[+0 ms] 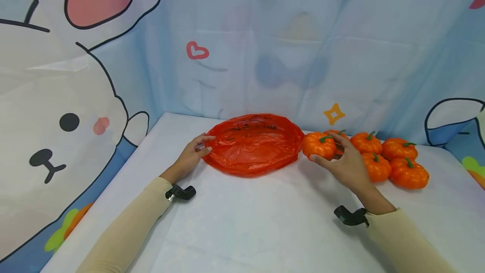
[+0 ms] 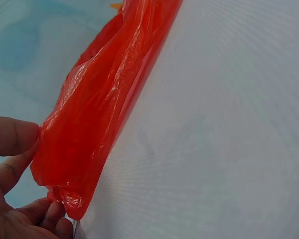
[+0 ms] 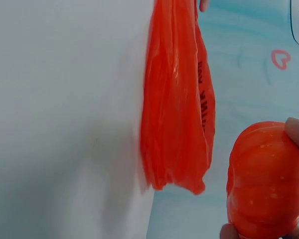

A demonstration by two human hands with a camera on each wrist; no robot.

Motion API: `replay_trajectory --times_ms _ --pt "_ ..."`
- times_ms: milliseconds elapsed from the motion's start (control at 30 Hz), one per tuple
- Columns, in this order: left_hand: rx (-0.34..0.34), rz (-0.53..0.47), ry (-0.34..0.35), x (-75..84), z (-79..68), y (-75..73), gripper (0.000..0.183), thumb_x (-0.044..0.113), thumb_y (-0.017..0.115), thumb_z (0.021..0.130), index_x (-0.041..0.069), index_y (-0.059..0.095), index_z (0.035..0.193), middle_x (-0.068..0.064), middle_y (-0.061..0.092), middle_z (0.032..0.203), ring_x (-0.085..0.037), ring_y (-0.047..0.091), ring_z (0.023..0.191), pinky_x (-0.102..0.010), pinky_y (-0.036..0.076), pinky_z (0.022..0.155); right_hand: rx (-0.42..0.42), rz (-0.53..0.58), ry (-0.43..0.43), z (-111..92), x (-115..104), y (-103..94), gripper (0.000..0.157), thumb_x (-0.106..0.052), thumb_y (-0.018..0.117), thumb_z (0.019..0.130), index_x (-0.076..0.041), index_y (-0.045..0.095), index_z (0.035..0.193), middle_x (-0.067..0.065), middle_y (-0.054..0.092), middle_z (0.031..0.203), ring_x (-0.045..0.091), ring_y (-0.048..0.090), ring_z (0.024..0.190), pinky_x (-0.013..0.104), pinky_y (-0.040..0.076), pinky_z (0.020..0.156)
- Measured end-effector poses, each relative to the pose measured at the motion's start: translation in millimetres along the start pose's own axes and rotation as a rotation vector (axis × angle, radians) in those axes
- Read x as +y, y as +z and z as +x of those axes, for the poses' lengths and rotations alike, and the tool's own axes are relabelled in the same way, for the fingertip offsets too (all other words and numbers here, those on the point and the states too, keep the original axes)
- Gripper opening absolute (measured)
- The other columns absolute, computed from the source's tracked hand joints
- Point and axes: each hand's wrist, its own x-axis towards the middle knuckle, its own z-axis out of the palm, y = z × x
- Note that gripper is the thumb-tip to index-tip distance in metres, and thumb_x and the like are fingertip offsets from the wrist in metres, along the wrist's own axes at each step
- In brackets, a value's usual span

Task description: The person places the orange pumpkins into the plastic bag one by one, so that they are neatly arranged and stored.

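Observation:
A red plastic bag (image 1: 254, 146) with dark printing sits on the white table, its mouth spread wide. At its left end my left hand (image 1: 194, 154) holds the rim between thumb and fingers; the left wrist view shows these fingers (image 2: 17, 137) against the red film (image 2: 89, 124). Beside the bag's right end, my right hand (image 1: 348, 165) grips a small orange pumpkin (image 1: 317, 145) with a green stem, raised off the table. In the right wrist view the held pumpkin (image 3: 266, 179) appears apart from the bag (image 3: 174, 109).
Several more orange pumpkins (image 1: 409, 174) stand grouped on the table (image 1: 242, 226) at the right, one partly hidden behind my right hand. A blue cartoon-printed curtain (image 1: 235, 75) hangs along the table's back edge, with a large white bear figure (image 1: 57, 92) at left.

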Motion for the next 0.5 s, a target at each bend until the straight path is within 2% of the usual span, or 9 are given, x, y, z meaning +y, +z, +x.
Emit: replay_trajectory --times_ms 133,300,367,433,500 --pt "0.003 -0.006 0.006 -0.9 0.5 0.3 0.042 0.014 0.054 0.098 0.017 0.053 0.14 -0.008 0.022 0.164 -0.03 0.017 0.153 -0.053 0.024 0.122 -0.014 0.009 -0.018 4 -8 8.5 0.094 -0.047 0.076 0.082 -0.004 0.031 0.153 0.024 0.046 0.146 0.035 0.055 0.111 0.006 0.044 0.069" --pt "0.009 0.013 0.017 -3.0 2.4 -0.2 0.041 0.015 0.054 0.098 0.018 0.053 0.14 -0.007 0.023 0.164 -0.029 0.019 0.152 -0.052 0.025 0.121 -0.027 0.049 -0.072 14 -20 24.7 0.089 -0.043 0.076 0.084 -0.002 0.034 0.151 0.022 0.05 0.142 0.035 0.056 0.114 0.005 0.045 0.074" --pt "0.009 0.019 0.027 -3.7 3.0 -0.6 0.041 0.015 0.054 0.098 0.018 0.053 0.14 -0.008 0.024 0.164 -0.03 0.02 0.152 -0.053 0.026 0.121 -0.039 0.059 -0.084 19 -26 33.1 0.088 -0.042 0.076 0.084 -0.001 0.035 0.15 0.022 0.049 0.143 0.036 0.055 0.117 0.014 0.051 0.083" --pt "0.011 0.019 0.034 -3.9 2.9 -1.2 0.041 0.015 0.054 0.098 0.018 0.053 0.139 -0.008 0.024 0.164 -0.03 0.02 0.152 -0.053 0.026 0.12 -0.07 0.071 -0.072 26 -32 42.1 0.089 -0.043 0.076 0.084 -0.001 0.034 0.15 0.022 0.047 0.145 0.036 0.054 0.12 0.028 0.056 0.089" --pt "0.013 0.018 0.029 -4.1 2.0 -2.0 0.041 0.015 0.054 0.098 0.018 0.054 0.139 -0.007 0.024 0.164 -0.029 0.02 0.152 -0.053 0.026 0.121 -0.108 0.073 -0.056 34 -39 52.9 0.091 -0.045 0.075 0.084 -0.001 0.033 0.151 0.021 0.045 0.148 0.036 0.052 0.124 0.042 0.055 0.095"
